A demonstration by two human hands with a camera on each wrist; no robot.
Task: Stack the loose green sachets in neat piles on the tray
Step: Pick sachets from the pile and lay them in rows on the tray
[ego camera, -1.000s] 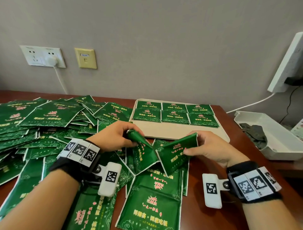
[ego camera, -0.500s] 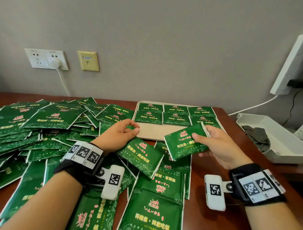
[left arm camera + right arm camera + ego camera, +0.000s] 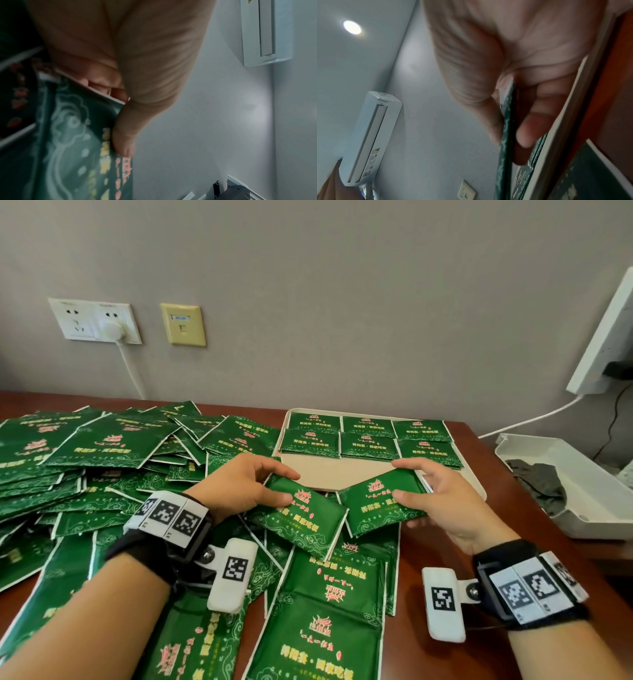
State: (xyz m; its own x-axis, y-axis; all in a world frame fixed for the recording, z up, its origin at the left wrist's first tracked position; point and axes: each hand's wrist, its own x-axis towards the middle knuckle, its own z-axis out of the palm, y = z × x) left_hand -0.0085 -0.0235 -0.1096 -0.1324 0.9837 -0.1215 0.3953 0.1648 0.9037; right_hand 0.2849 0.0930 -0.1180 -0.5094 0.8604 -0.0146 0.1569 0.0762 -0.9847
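Wooden counter (image 3: 445, 549) strewn with sachets | tray (image 3: 342, 474) at 12 o'clock, six piles | left hand (image 3: 239, 487) pinches left sachet (image 3: 301, 518) | right hand (image 3: 442, 501) pinches right sachet (image 3: 380, 505), probably single, poised for the tray's bare front row.

Free room: bare near strip of the beige rectangular tray (image 3: 346, 474).
Far side: six green sachet piles (image 3: 368, 436) fill it.
Left: heap of loose green foil sachets (image 3: 102, 460) covers the brown wooden table (image 3: 442, 546).
Right: white plastic bin (image 3: 582, 491).

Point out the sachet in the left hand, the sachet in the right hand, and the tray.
left-hand sachet (image 3: 305, 518), head view, printed front face
right-hand sachet (image 3: 376, 508), head view, printed front face
tray (image 3: 342, 470), head view, bare beige floor
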